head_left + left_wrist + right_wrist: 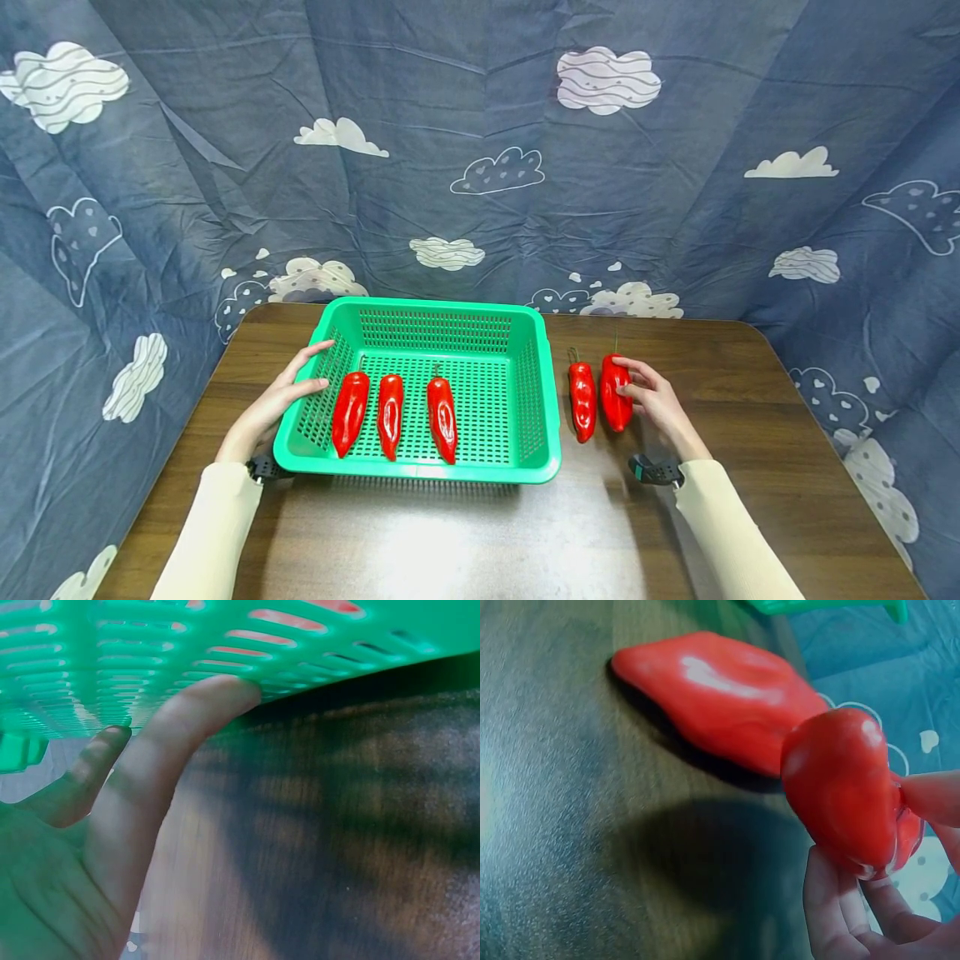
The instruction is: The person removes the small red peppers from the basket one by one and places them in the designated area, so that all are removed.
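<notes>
From the head camera, the right hand pinches the outer red pepper, just beside a second pepper on the wooden table. The left hand rests straight-fingered against the green basket, which holds three peppers. A cloud-print cloth backs the table.

At the left wrist, fingers touch the basket's wall.

At the right wrist, fingertips clasp the pepper above open wood.

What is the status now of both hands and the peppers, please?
Left hand open, fingers on basket wall. Right hand grips outer pepper; its neighbour lies beside. Three peppers in basket. Nothing between.
</notes>
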Demonstrator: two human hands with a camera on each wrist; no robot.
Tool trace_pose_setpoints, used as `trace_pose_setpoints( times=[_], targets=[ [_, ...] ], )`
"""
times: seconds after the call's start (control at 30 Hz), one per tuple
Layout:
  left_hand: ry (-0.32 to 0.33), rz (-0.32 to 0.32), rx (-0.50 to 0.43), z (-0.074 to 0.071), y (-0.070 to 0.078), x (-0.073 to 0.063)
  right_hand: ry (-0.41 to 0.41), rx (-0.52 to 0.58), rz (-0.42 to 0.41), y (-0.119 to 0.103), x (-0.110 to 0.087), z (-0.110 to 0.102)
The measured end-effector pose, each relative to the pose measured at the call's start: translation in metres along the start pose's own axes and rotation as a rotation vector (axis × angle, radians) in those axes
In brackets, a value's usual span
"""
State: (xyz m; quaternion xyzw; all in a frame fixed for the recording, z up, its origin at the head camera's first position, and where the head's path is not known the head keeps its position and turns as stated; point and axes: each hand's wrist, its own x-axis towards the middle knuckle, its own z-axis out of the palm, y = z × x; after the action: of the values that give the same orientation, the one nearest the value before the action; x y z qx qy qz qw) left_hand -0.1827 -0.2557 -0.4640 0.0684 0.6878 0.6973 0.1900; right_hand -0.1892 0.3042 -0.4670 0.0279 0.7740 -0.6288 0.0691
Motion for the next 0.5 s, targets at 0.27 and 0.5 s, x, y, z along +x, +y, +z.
trace_pose_setpoints(
  times=[0.27,0.5],
  targets=[
    [-0.006,0.003,-0.01,0.0,0.0,0.0,-0.005,-0.017,0.016,0.003,-0.001,0.003],
    [-0.006,-0.003,-0.027,0.0,0.0,-0.001,0.01,-0.034,0.016,0.012,0.004,0.003]
  ],
)
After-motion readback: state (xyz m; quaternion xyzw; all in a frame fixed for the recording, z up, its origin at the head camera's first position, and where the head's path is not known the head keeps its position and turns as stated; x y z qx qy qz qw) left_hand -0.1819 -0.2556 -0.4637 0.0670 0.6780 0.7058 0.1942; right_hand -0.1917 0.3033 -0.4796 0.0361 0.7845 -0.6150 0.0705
